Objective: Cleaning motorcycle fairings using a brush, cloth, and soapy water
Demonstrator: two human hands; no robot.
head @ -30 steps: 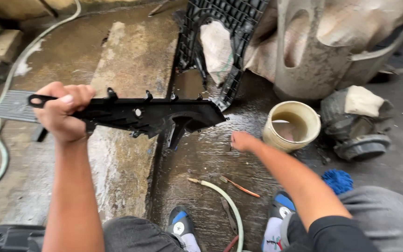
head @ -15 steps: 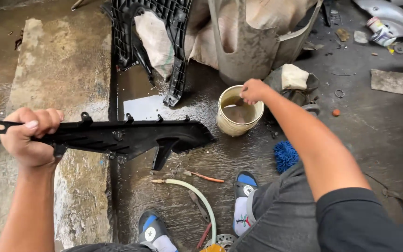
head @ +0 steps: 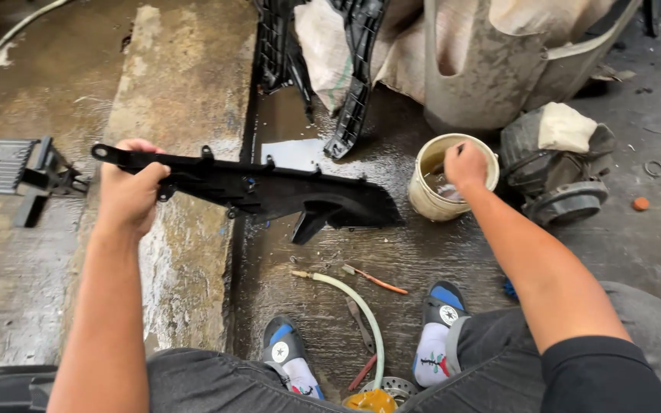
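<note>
A long black plastic cover (head: 269, 191) was held above the wet concrete floor (head: 392, 260), gripped near its narrow end by the left hand (head: 128, 191), whose fingers were closed firmly around it. The cover was extended to the right, its wider end found just left of a cream bucket (head: 422, 199). The right hand (head: 466, 164) was placed over the open bucket, fingers curled and dipped inside; whether anything was grasped could not be determined. Murky liquid was noted in the bucket. A pale hose (head: 357, 306) and 1 orange-handled tool (head: 376, 281) were observed on the floor between the cover and 2 blue-and-white sandals (head: 441, 310). A raised concrete slab (head: 185, 84) was recorded beneath the left hand.
</note>
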